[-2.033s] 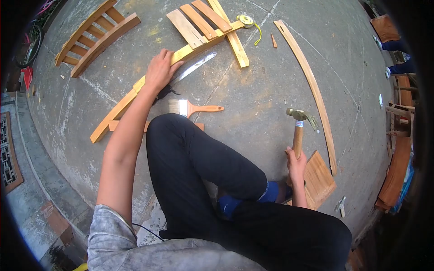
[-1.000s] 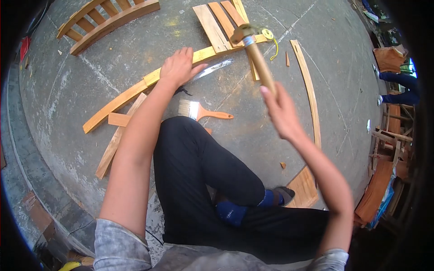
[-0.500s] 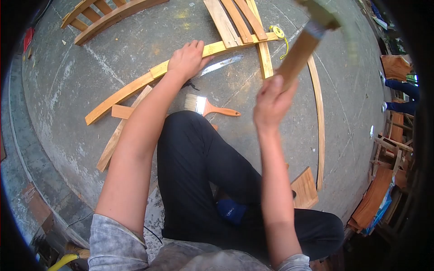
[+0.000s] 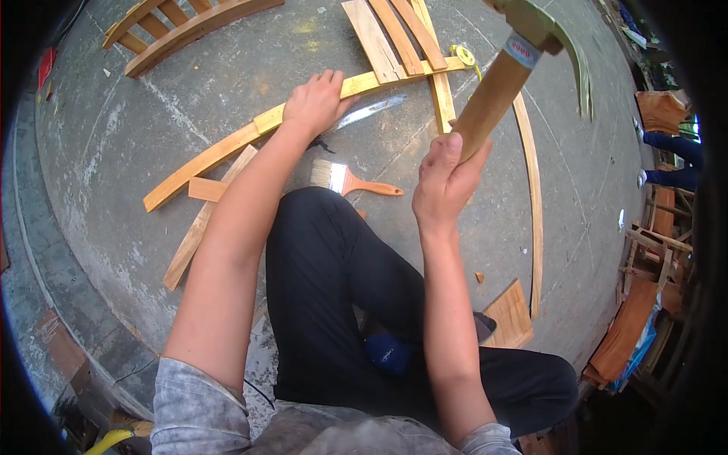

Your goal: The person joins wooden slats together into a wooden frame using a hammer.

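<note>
My right hand [image 4: 447, 182] is closed around the wooden handle of a claw hammer [image 4: 493, 106], raised with its metal head up and the claw curving to the right. My left hand [image 4: 315, 105] lies over a curved wooden rail [image 4: 205, 168], fingers wrapped across it; their undersides are hidden. Several wooden slats [image 4: 377, 38] lie with their near ends on the rail. At its right end sits a yellow tape measure [image 4: 464, 56]. A saw blade [image 4: 371, 111] is on the floor just below the rail. Nearer my knee lies a paintbrush [image 4: 364, 185] with an orange handle.
A slatted wooden frame [image 4: 193, 32] lies at the upper left. On the right is a long thin wooden strip [image 4: 532, 205], with a wooden board [image 4: 509, 317] by my foot. Wood pieces [image 4: 626, 330] are piled at the far right, where another person's legs [image 4: 673, 155] show.
My right hand has shifted slightly left and down with the hammer, which is less blurred now. A small wood chip now shows beside my right forearm. My left hand has barely moved.
</note>
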{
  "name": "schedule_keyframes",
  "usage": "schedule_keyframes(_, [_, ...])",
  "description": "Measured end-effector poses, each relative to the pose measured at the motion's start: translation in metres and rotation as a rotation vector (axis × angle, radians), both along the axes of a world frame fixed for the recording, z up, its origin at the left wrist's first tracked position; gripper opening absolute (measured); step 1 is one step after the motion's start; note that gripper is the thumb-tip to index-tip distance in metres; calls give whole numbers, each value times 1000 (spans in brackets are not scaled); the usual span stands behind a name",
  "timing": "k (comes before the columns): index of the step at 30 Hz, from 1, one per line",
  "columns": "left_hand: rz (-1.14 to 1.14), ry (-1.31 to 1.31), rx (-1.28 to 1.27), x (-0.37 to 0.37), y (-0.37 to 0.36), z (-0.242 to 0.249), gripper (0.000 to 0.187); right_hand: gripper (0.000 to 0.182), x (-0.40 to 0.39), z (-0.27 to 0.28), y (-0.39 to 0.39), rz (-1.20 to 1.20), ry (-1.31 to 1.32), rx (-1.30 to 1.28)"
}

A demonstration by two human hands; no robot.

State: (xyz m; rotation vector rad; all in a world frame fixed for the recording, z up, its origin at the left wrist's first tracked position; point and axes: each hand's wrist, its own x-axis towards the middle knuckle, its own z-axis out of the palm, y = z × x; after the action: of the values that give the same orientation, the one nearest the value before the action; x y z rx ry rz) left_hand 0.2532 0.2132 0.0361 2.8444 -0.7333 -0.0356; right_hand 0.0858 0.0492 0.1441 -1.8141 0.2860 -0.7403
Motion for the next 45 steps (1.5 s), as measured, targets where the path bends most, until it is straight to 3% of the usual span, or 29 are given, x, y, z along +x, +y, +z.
schedule_keyframes(3, [-7,-8,-9,0,2,1,52,37,-10,-21,-1,27,391,-178])
schedule_keyframes(5, [-13,-30,-36,0,2,-3,52,39,-3,-33,-9,142,868,-305])
schedule_keyframes(8, [-8,-34,-28,0,2,-5,53,42,6,-13,-16,108,785,-248])
schedule_keyframes(11, [5,1,18,0,1,0,57,40,5,27,-11,11,561,-171])
schedule_keyframes(15, [-1,-8,-9,-2,1,5,63,36,7,36,-15,-23,195,-87])
schedule_keyframes(18, [13,54,8,1,0,8,65,39,-1,-2,-11,-32,216,-213])
schedule_keyframes(21, [7,23,-17,2,1,3,66,43,-7,-33,-18,160,831,-380])
schedule_keyframes(27, [39,104,-64,8,1,5,73,45,-12,-3,-19,71,673,-139])
schedule_keyframes(33, [75,276,-20,32,3,10,81,44,-13,-24,-42,-38,472,50])
schedule_keyframes(39, [30,168,-3,21,1,10,76,44,-10,-18,-37,-62,414,108])
schedule_keyframes(43, [-19,24,8,9,2,1,66,43,8,19,-25,7,165,172])
schedule_keyframes(45, [-15,21,-8,12,2,0,66,43,11,18,-27,-5,155,45])
